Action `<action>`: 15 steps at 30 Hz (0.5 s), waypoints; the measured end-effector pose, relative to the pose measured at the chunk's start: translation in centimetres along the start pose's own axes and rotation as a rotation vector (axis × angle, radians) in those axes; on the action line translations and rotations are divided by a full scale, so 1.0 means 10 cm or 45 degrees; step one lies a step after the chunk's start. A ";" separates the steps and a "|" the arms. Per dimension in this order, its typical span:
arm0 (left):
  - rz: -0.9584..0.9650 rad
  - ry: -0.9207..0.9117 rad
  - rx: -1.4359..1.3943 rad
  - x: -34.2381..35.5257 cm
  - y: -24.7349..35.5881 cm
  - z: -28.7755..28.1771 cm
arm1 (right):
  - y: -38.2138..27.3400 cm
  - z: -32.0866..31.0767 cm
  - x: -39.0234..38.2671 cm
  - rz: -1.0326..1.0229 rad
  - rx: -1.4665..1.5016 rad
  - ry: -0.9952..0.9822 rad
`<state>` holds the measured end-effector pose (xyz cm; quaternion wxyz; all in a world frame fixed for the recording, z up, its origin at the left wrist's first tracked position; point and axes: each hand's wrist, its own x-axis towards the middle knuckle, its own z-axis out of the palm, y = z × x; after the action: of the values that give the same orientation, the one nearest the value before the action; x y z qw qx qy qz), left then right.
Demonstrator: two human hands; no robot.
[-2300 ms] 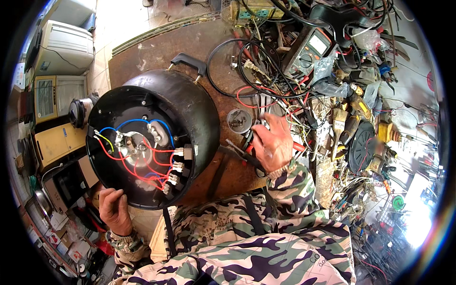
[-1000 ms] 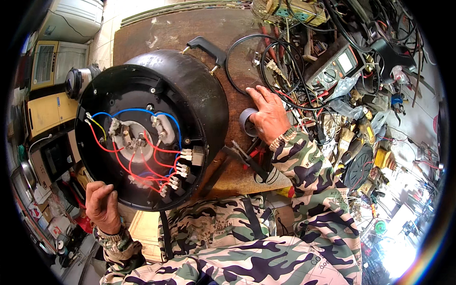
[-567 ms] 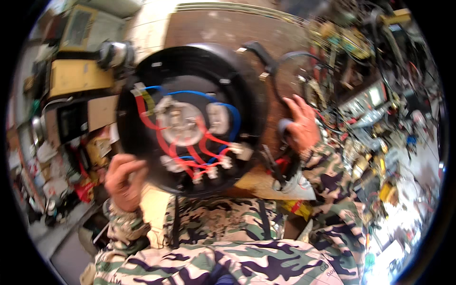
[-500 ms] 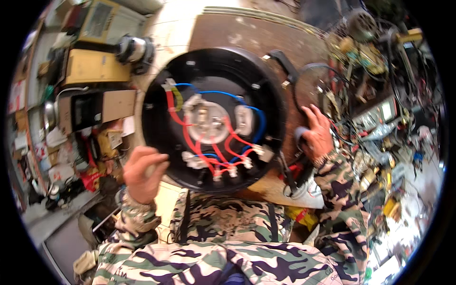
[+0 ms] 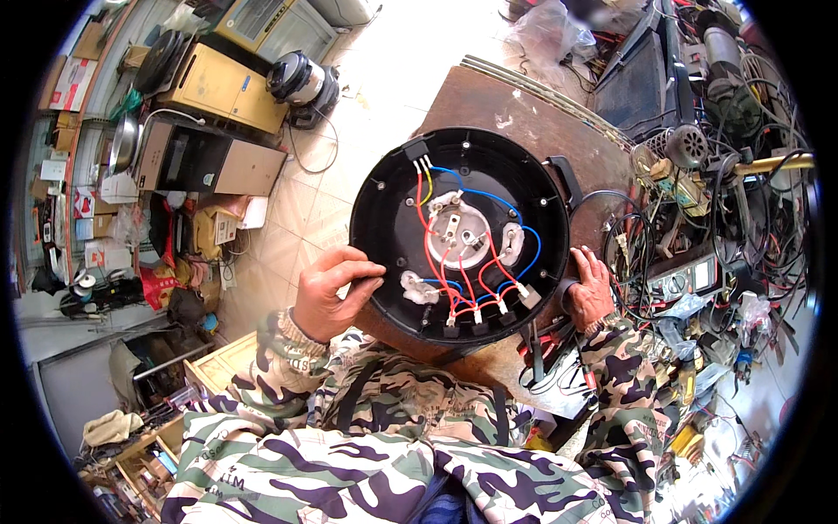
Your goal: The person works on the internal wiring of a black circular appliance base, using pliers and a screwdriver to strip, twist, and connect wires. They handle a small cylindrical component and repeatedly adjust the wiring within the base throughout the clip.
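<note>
A round black appliance housing (image 5: 371,210) lies with its wired inside facing up on a brown board. Within it, red wires (image 5: 434,253) and blue wires (image 5: 493,197) run around a pale round heating plate (image 5: 476,253) to white connectors along the near rim. My left hand (image 5: 336,293) is at the near left rim, thumb and fingers drawn together in a pinch; whatever lies between them, if anything, is too small to make out. My right hand (image 5: 591,288) rests against the right side of the housing, fingers stretched out and holding nothing.
The brown board (image 5: 471,96) extends beyond the housing. Tangled cables (image 5: 628,231), a multimeter (image 5: 690,278) and metal parts crowd the right. A small pot-like appliance (image 5: 297,80) stands on the tiled floor at far left, beside a yellow cabinet (image 5: 223,92). An open drawer (image 5: 223,362) is near left.
My view has turned and shifted, so the housing appears farther right and smaller. My right hand's fingers lie closer together beside the rim. My left hand keeps its pinch.
</note>
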<state>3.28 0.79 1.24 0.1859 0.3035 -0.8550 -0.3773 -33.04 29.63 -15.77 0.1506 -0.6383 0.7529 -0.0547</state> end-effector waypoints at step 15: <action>0.061 -0.015 -0.057 0.05 0.00 -0.03 | -0.28 -0.57 -0.12 0.073 0.337 0.129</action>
<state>3.00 0.29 1.50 0.1967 0.2764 -0.8543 -0.3937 -31.88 29.67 -9.37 0.1967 -0.5875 0.7638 -0.1813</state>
